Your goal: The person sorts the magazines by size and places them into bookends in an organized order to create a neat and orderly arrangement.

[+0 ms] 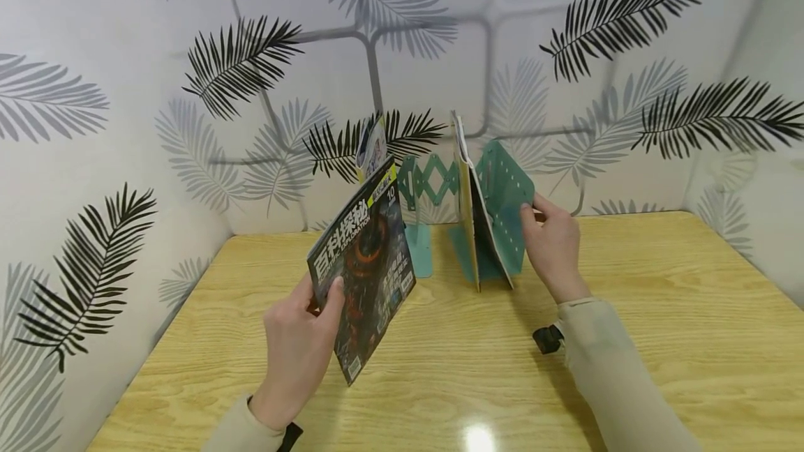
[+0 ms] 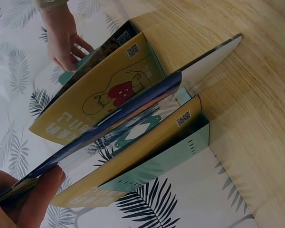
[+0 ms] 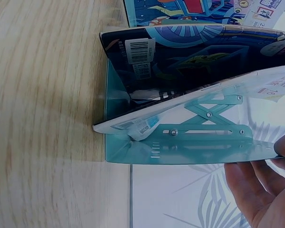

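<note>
My left hand (image 1: 296,351) grips a dark-covered magazine (image 1: 370,270) by its left edge, thumb on the front cover, tilted above the table. My right hand (image 1: 555,246) pinches the outer edge of the right end plate of a green extendable bookend (image 1: 510,194). Two thin magazines stand against that plate's inner side: one with a yellow cover (image 2: 104,92), the other a dark one (image 3: 194,61) leaning apart from it at the top. At the bookend's left end stands another magazine (image 1: 373,148), partly hidden behind the held one. Crossed green links (image 3: 211,114) join the two ends.
The bookend stands at the back of a wood-grain table (image 1: 440,368), close to a wall (image 1: 427,75) with a leaf pattern. A dark wrist strap piece (image 1: 548,339) hangs beside the right sleeve (image 1: 609,368). Light glares on the table's front.
</note>
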A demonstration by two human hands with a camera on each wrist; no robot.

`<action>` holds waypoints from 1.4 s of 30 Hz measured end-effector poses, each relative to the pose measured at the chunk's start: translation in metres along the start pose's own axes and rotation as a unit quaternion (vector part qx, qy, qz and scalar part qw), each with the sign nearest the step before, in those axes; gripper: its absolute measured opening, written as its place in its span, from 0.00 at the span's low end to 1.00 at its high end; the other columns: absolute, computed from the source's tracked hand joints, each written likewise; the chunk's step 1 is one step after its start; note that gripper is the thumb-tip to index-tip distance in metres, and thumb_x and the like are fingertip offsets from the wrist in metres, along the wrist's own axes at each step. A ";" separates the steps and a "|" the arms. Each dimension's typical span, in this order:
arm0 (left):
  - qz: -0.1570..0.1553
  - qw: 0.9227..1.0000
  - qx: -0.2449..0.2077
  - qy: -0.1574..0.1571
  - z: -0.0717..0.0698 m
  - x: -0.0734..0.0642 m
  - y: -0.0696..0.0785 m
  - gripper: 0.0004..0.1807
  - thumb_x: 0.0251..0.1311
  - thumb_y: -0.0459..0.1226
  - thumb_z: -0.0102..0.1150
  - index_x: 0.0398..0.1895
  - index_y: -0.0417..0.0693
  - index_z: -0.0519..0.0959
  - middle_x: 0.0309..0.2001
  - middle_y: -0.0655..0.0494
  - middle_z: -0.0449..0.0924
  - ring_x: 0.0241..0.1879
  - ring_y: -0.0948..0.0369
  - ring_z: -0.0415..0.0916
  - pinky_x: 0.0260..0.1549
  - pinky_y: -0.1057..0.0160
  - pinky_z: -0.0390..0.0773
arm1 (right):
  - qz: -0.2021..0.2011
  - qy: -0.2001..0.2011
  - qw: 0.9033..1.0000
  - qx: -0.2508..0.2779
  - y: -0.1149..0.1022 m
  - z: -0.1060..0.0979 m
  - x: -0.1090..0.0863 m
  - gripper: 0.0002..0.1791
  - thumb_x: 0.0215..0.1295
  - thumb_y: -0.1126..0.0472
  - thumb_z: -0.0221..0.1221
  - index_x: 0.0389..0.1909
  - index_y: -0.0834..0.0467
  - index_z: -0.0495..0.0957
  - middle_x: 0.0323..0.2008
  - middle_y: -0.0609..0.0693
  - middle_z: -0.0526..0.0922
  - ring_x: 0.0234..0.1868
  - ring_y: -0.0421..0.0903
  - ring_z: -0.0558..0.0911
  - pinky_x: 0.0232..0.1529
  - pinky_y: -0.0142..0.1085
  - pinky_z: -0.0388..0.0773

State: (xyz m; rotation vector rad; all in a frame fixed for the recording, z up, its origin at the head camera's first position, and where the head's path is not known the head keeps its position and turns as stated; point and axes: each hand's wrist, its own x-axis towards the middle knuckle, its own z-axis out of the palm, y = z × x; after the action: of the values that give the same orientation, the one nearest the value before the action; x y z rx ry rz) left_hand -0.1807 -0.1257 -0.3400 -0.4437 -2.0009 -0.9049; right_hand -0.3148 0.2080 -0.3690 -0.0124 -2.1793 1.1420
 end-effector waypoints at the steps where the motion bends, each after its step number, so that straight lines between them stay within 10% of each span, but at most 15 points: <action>1: 0.003 1.000 -0.001 0.001 0.001 0.001 -0.001 0.03 0.59 0.27 0.63 0.32 0.43 0.82 0.20 0.58 0.81 0.15 0.69 0.72 0.11 0.74 0.69 | -0.001 0.001 1.000 -0.001 -0.001 0.000 0.000 0.18 0.73 0.57 0.52 0.58 0.56 0.81 0.45 0.58 0.86 0.43 0.55 0.85 0.36 0.48 0.79; 42: -0.036 0.999 -0.024 -0.002 0.025 0.012 -0.012 0.04 0.66 0.31 0.59 0.37 0.40 0.82 0.25 0.53 0.81 0.19 0.66 0.73 0.17 0.70 0.70 | -0.011 -0.009 1.000 0.002 0.000 -0.001 -0.002 0.18 0.74 0.57 0.51 0.58 0.57 0.81 0.45 0.60 0.85 0.43 0.58 0.84 0.40 0.53 0.80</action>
State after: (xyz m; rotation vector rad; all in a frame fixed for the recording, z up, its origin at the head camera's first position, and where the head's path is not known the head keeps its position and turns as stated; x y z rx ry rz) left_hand -0.2088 -0.1154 -0.3438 -0.4031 -2.0133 -0.9989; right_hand -0.3125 0.2080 -0.3692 0.0234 -2.1886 1.1376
